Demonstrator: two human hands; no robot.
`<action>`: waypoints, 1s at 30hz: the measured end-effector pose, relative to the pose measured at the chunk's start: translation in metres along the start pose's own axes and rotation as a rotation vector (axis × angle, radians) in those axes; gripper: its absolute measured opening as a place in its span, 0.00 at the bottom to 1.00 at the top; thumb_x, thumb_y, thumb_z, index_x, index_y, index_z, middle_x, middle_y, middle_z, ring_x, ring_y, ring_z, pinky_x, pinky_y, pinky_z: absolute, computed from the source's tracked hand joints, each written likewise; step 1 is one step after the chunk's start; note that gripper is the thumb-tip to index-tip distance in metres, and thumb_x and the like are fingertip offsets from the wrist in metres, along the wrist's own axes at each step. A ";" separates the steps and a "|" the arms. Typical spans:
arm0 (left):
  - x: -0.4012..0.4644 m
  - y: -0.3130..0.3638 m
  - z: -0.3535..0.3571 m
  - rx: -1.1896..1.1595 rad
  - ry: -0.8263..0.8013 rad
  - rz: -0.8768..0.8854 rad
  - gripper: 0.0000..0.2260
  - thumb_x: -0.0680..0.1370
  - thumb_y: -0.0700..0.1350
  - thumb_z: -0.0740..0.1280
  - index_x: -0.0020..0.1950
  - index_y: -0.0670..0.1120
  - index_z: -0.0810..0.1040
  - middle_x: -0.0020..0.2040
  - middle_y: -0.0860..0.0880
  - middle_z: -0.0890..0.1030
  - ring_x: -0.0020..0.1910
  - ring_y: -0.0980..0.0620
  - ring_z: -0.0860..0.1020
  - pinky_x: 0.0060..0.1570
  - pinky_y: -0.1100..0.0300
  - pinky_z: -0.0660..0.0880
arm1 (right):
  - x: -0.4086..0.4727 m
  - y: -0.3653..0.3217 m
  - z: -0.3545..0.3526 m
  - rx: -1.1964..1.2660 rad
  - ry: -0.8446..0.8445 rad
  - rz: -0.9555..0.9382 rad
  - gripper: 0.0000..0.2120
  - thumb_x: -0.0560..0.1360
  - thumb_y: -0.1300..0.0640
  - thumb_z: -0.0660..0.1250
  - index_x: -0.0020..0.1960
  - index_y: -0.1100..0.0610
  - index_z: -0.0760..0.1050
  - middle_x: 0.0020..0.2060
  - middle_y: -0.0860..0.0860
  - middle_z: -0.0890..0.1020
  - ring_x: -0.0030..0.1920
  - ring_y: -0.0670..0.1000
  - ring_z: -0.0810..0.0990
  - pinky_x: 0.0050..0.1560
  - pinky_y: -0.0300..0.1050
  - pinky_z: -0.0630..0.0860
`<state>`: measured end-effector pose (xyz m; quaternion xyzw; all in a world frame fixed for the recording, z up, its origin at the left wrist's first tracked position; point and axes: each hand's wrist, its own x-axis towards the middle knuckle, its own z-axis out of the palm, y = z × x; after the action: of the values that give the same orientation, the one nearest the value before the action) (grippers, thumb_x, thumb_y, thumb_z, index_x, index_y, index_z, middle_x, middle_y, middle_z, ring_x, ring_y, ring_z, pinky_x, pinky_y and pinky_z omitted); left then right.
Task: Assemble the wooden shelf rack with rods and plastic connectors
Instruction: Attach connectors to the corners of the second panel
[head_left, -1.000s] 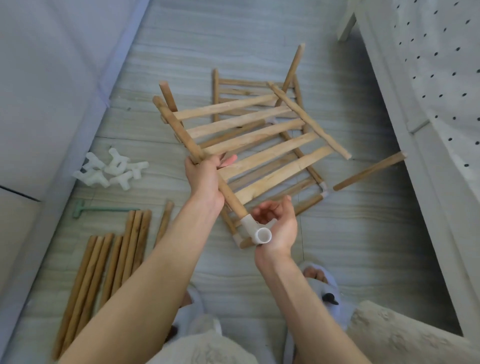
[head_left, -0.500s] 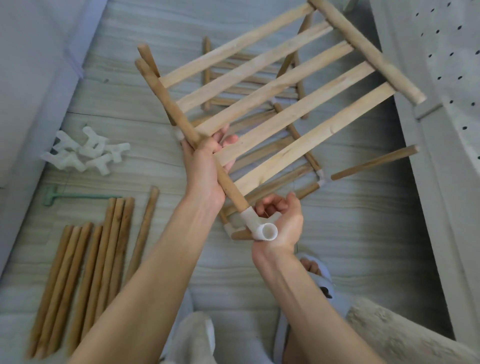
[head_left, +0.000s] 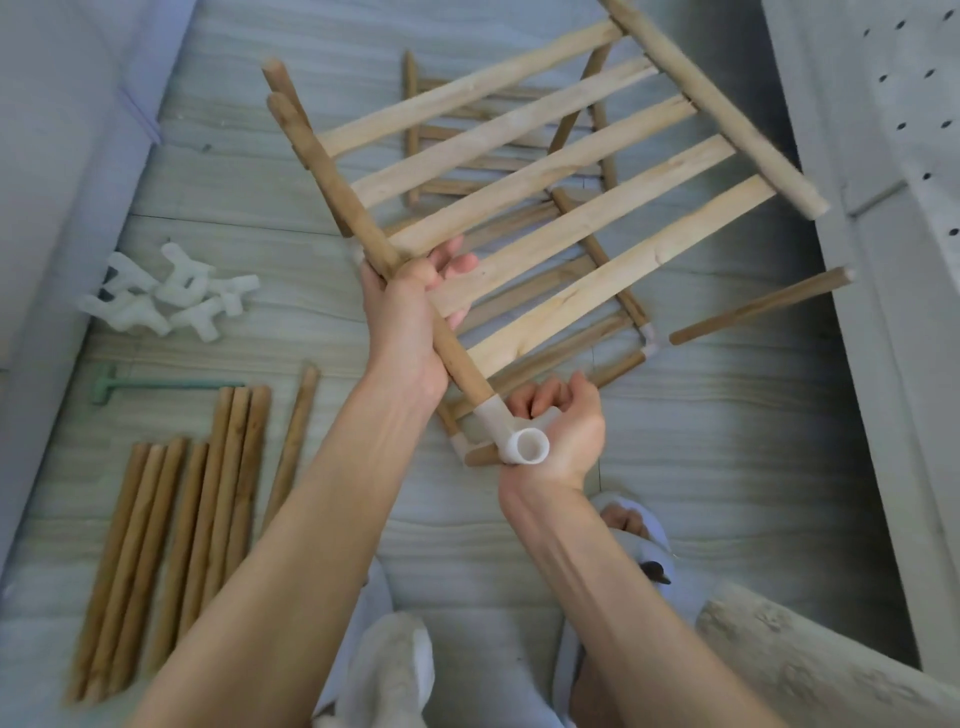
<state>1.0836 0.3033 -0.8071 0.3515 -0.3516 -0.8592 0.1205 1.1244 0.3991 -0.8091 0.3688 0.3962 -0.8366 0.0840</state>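
My left hand (head_left: 402, 317) grips the shelf panel's (head_left: 545, 187) side rod, held up over the floor. My right hand (head_left: 563, 428) curls around the white connector (head_left: 511, 434). If I push crooked, it could pop off.

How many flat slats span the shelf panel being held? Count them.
5, parallel across the shelf panel: farthest, second, middle, fourth, nearest. None looks hidden.
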 end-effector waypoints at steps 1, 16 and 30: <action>0.001 0.000 -0.002 -0.013 -0.034 -0.009 0.20 0.73 0.32 0.54 0.62 0.47 0.67 0.50 0.50 0.83 0.40 0.57 0.81 0.53 0.54 0.72 | -0.001 0.002 -0.001 0.005 -0.003 0.003 0.32 0.80 0.55 0.52 0.16 0.51 0.58 0.16 0.46 0.62 0.19 0.45 0.63 0.29 0.40 0.60; 0.017 0.009 0.011 -0.003 -0.039 -0.021 0.15 0.75 0.29 0.51 0.54 0.44 0.69 0.53 0.44 0.82 0.41 0.54 0.83 0.49 0.55 0.75 | 0.012 0.011 0.012 -0.164 0.071 -0.029 0.29 0.75 0.57 0.55 0.15 0.52 0.62 0.17 0.46 0.66 0.21 0.46 0.65 0.27 0.38 0.63; 0.028 0.022 -0.006 0.245 -0.109 -0.035 0.11 0.78 0.38 0.62 0.58 0.45 0.66 0.48 0.46 0.82 0.50 0.54 0.81 0.41 0.52 0.81 | 0.009 -0.001 0.005 -0.741 -0.030 -0.198 0.23 0.80 0.53 0.54 0.27 0.58 0.66 0.24 0.50 0.73 0.28 0.49 0.69 0.35 0.42 0.66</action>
<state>1.0670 0.2712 -0.8094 0.3223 -0.4537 -0.8298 0.0422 1.1146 0.3979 -0.8129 0.2609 0.7043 -0.6460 0.1363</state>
